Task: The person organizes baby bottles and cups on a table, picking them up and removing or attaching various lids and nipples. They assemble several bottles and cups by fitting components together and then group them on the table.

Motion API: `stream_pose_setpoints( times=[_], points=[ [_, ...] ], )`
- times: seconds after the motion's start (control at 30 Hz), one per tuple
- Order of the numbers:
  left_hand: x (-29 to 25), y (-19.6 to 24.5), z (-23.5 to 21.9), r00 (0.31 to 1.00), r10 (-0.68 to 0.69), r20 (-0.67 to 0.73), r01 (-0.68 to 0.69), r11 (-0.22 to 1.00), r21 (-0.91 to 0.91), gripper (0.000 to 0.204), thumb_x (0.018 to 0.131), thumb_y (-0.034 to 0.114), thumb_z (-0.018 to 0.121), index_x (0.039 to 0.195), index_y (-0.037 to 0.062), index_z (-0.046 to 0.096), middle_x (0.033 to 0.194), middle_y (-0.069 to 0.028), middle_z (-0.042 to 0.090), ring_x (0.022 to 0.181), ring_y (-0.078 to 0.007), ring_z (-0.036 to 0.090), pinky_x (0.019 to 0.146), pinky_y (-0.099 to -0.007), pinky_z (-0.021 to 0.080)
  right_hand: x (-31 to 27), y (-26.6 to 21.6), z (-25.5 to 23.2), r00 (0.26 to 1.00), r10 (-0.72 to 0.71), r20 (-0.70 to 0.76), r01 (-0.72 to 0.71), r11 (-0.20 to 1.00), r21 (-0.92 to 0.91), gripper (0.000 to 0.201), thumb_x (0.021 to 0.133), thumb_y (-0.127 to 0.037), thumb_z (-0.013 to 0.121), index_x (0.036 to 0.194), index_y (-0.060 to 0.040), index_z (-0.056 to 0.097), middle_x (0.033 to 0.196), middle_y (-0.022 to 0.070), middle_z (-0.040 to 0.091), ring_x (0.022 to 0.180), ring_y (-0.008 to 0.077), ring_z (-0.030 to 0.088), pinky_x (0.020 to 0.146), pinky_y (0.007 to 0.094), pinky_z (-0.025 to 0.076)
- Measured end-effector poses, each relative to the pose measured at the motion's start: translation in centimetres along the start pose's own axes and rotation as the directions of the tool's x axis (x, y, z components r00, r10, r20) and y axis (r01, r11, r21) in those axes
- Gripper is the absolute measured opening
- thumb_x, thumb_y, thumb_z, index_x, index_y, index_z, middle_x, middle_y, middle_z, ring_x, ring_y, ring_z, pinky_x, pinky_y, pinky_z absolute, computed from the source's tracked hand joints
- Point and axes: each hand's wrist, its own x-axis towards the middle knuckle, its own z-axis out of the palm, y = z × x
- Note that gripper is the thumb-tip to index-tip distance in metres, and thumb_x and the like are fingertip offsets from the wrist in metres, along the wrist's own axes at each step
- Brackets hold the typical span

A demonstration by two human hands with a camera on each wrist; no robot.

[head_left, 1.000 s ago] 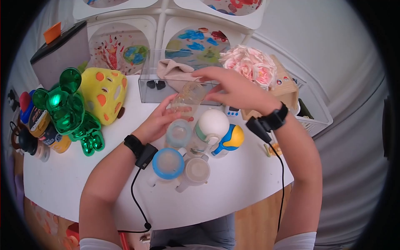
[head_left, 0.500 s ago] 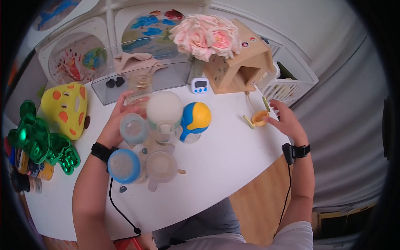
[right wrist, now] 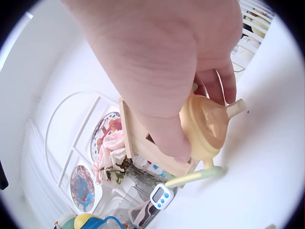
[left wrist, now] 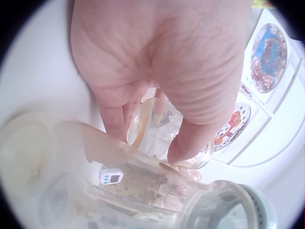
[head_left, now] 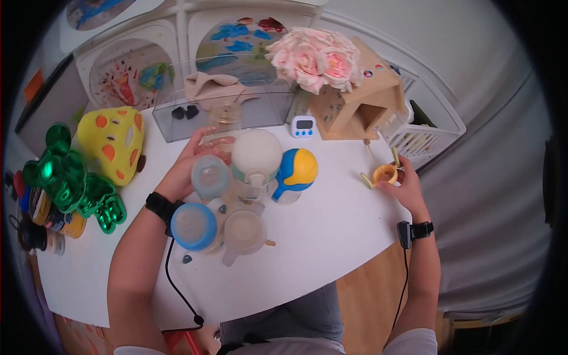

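Right grip (head_left: pixel 409 188) now pinching orange handled lid (right wrist: pixel 207 125), left grip (head_left: pixel 192 158) still holding clear bottle (head_left: pixel 224 120)

Clear bottle and yellow-orange cap: one in each hand

Item one: clear bottle (head_left: pixel 223 125), see-through, with a narrower, ridged neck faintly tinted amber. Gripped around its body by the left hand (head_left: pixel 198 155), neck uppermost in the head view; contact between base and surface (head_left: pixel 325 236) cannot be confirmed

Item two: yellow-orange cap (head_left: pixel 386 174), ring-shaped, fitted with a translucent, pale-tipped spout (right wrist: pixel 237 109) and two greenish handles (right wrist: pixel 193 179). Pinched at its edge by the right hand (head_left: pixel 408 190), well apart from item one, spout directed toward the surface
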Motion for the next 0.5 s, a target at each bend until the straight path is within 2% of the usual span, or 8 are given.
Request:
stream_pose_setpoints(
  times=[0.07, 0.13, 0.17, 0.27, 0.33, 0.4, 0.43, 0.5],
  points=[
    [-0.1, 0.3, 0.2, 0.999, 0.015, 0.042, -0.015, 1.000, 0.001, 0.064, 0.104, 0.006, 0.065, 0.160, 0.0115, 0.035, 0.152, -0.0194, 0.058, 0.128, -0.0286, 0.068, 0.108, -0.0396, 0.058, 0.9, -0.1, -0.8, 0.999, -0.034, 0.002, 0.034, 0.999, 0.002, 0.089, 0.083, -0.017, 0.093, 0.154, 0.0054, 0.043, 0.127, 0.0158, 0.067, 0.117, 0.0226, 0.070, 0.103, 0.0365, 0.057],
    [-0.2, 0.3, 0.1, 0.999, 0.020, 0.034, -0.019, 1.000, -0.007, 0.063, 0.104, 0.009, 0.067, 0.159, 0.0115, 0.035, 0.151, -0.0194, 0.059, 0.129, -0.0298, 0.067, 0.109, -0.0408, 0.058, 1.8, -1.5, -1.7, 0.997, -0.029, -0.073, 0.034, 0.997, 0.072, 0.088, 0.084, -0.017, 0.092, 0.154, 0.0042, 0.043, 0.125, 0.0142, 0.067, 0.115, 0.0209, 0.070, 0.102, 0.0353, 0.057],
    [-0.1, 0.3, 0.2, 0.999, 0.014, 0.031, -0.014, 1.000, -0.004, 0.063, 0.105, 0.010, 0.067, 0.158, 0.0118, 0.035, 0.152, -0.0194, 0.058, 0.130, -0.0307, 0.067, 0.109, -0.0417, 0.058, 2.2, -2.3, -2.3, 0.995, -0.027, -0.097, 0.035, 0.996, 0.086, 0.082, 0.087, -0.018, 0.090, 0.152, 0.0032, 0.045, 0.123, 0.0120, 0.067, 0.110, 0.0190, 0.070, 0.097, 0.0335, 0.058],
    [0.0, 0.0, 0.0, 0.999, 0.011, 0.039, -0.010, 1.000, -0.026, 0.063, 0.104, 0.011, 0.068, 0.158, 0.0123, 0.033, 0.152, -0.0198, 0.057, 0.131, -0.0334, 0.067, 0.110, -0.0434, 0.057, 3.7, -6.5, -3.3, 0.994, -0.041, -0.105, 0.041, 0.999, -0.011, 0.076, 0.090, -0.021, 0.088, 0.150, 0.0016, 0.048, 0.121, 0.0100, 0.068, 0.107, 0.0176, 0.069, 0.092, 0.0324, 0.059],
    [0.2, -0.1, -0.3, 0.999, 0.019, 0.049, -0.017, 0.999, -0.047, 0.064, 0.104, 0.011, 0.068, 0.157, 0.0126, 0.033, 0.153, -0.0202, 0.056, 0.131, -0.0352, 0.067, 0.110, -0.0442, 0.057, 4.2, -8.6, -3.2, 0.989, -0.114, -0.098, 0.117, 0.993, 0.021, 0.071, 0.090, -0.021, 0.087, 0.148, -0.0002, 0.051, 0.123, 0.0103, 0.067, 0.110, 0.0174, 0.067, 0.090, 0.0327, 0.058],
    [0.2, -0.3, -0.5, 0.997, 0.010, 0.075, -0.004, 0.997, -0.078, 0.061, 0.105, 0.011, 0.066, 0.156, 0.0129, 0.032, 0.152, -0.0210, 0.056, 0.132, -0.0379, 0.066, 0.109, -0.0454, 0.058, 4.6, -10.9, -3.1, 0.985, -0.160, -0.062, 0.166, 0.980, 0.113, 0.071, 0.089, -0.020, 0.087, 0.148, -0.0013, 0.052, 0.127, 0.0108, 0.065, 0.117, 0.0177, 0.065, 0.094, 0.0331, 0.057],
    [0.2, -0.4, -0.6, 0.998, 0.015, 0.069, -0.009, 0.996, -0.084, 0.061, 0.105, 0.011, 0.066, 0.156, 0.0129, 0.032, 0.152, -0.0210, 0.056, 0.132, -0.0379, 0.066, 0.109, -0.0454, 0.058, 4.5, -12.8, -2.8, 0.987, -0.151, -0.054, 0.158, 0.972, 0.175, 0.072, 0.089, -0.017, 0.087, 0.149, -0.0014, 0.051, 0.132, 0.0123, 0.064, 0.123, 0.0192, 0.062, 0.102, 0.0351, 0.054],
    [0.3, -0.5, -0.7, 0.993, 0.034, 0.117, -0.025, 0.997, -0.074, 0.057, 0.107, 0.012, 0.065, 0.155, 0.0130, 0.034, 0.152, -0.0218, 0.056, 0.132, -0.0383, 0.066, 0.109, -0.0461, 0.058, 4.9, -15.2, -2.7, 0.978, -0.209, -0.027, 0.210, 0.956, 0.205, 0.073, 0.089, -0.016, 0.086, 0.150, -0.0014, 0.051, 0.134, 0.0128, 0.064, 0.126, 0.0202, 0.062, 0.106, 0.0361, 0.052]
  ],
)
